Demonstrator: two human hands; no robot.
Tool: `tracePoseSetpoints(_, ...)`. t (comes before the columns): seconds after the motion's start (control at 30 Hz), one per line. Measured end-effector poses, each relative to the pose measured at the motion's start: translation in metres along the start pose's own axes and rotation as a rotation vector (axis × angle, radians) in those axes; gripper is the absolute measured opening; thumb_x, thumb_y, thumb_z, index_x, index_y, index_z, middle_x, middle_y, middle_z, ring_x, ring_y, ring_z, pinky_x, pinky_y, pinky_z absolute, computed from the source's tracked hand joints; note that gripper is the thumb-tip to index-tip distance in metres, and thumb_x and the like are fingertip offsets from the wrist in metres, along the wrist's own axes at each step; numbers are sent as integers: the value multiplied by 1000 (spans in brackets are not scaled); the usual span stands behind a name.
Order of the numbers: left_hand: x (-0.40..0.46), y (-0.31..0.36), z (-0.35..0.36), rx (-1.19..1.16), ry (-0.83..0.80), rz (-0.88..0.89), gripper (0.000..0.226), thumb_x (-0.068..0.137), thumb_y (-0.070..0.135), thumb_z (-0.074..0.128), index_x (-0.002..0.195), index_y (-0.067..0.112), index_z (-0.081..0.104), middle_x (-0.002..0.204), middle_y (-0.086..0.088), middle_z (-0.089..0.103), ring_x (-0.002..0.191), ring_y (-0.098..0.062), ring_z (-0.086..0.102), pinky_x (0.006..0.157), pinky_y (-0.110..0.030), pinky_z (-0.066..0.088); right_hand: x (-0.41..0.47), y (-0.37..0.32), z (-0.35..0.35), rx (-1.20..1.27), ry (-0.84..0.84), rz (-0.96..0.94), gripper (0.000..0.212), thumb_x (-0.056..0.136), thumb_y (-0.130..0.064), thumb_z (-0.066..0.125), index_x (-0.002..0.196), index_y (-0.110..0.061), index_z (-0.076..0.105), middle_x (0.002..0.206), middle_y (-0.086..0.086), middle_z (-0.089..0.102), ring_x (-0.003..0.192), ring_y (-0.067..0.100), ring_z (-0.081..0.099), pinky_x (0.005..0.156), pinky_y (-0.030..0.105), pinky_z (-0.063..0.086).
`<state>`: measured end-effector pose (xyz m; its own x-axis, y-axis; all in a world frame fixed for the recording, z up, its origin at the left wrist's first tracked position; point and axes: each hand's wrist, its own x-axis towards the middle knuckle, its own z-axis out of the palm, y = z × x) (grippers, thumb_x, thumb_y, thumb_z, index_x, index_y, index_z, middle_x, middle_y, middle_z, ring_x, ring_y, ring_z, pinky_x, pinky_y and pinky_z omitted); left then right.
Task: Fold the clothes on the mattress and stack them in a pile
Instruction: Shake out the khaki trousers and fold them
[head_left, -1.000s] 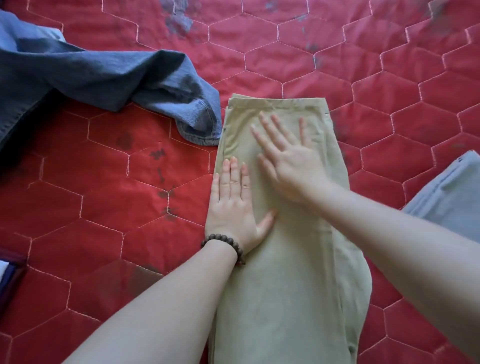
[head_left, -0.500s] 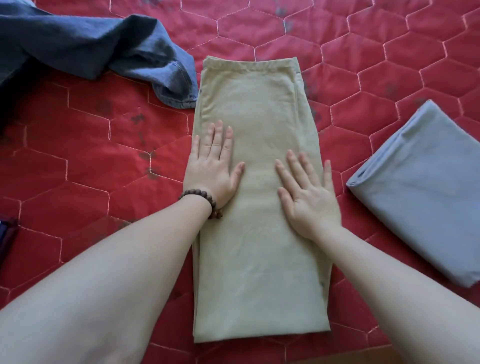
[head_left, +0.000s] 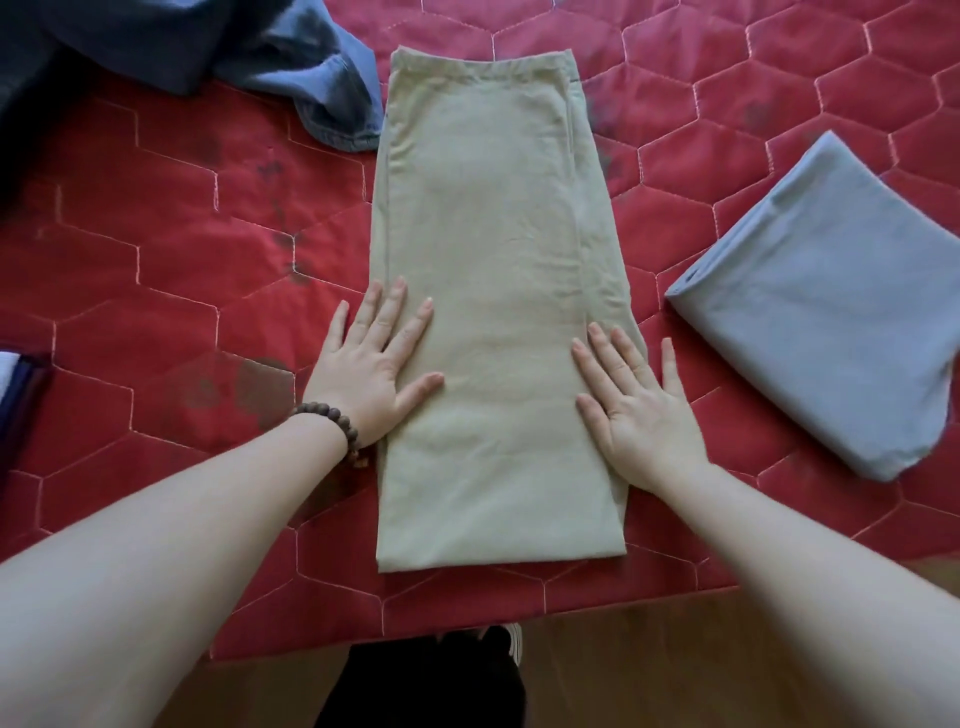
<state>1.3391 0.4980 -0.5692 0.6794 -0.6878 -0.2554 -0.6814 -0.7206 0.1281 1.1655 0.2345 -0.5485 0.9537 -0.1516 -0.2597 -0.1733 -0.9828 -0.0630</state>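
Bare red mattress (head_left: 156, 270) at centre left, open room for a hand; denim garment (head_left: 291, 67) blocks the upper left, its hem just beside the khaki trousers (head_left: 483, 249) top-left corner; narrow red strip at right between trousers and folded grey garment (head_left: 826, 312); left hand (head_left: 371, 371) and right hand (head_left: 641, 410) cover both lower trouser edges; upper trousers uncovered; upper right mattress open.
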Motion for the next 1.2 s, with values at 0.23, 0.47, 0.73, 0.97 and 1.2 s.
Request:
tracePoseSetpoints(0.23, -8, -29, -24, 105, 101, 216, 63, 89, -1, 24, 149, 17, 28, 155, -10, 31, 144, -33, 24, 116, -57, 14, 3, 64, -39, -163, 36, -274, 67, 86, -8, 33, 152, -14, 19, 157, 7, 22, 144, 28, 27, 117, 51, 19)
tracePoseSetpoints(0.47, 4, -31, -31, 146, 89, 561, 68, 79, -11, 30, 143, 9, 42, 147, -12, 41, 137, -34, 36, 111, -50, 31, 48, 44, -45, -297, -19, -626, 77, 81, 6, 44, 151, -22, 29, 157, 6, 24, 143, 27, 25, 115, 52, 22)
tracePoseSetpoints(0.73, 11, -29, -78, -562, -301, 200, 46, 94, -4, 48, 129, 22, 61, 137, 10, 51, 130, -7, 45, 108, -12, 28, 62, 34, -70, 607, -377, -289, 51, 85, 8, 54, 120, -27, 66, 130, -17, 59, 125, -6, 44, 108, 16, 29)
tracePoseSetpoints(0.97, 38, -32, -94, -1155, -560, -530, 26, 97, 12, 52, 117, -4, 58, 103, -18, 63, 71, -19, 60, 55, -23, 51, 93, 21, -63, 1402, -498, 644, 22, 88, -17, 66, 111, -16, 64, 112, 2, 71, 105, 21, 64, 97, 42, 48)
tracePoseSetpoints(1.2, 41, -48, -70, -1319, -424, -446, 18, 93, 31, 62, 101, 18, 71, 97, -3, 75, 87, -20, 72, 67, -30, 57, 88, 20, -63, 1350, -265, 630, 25, 86, -26, 69, 102, -6, 68, 94, 8, 75, 86, 23, 71, 75, 38, 55)
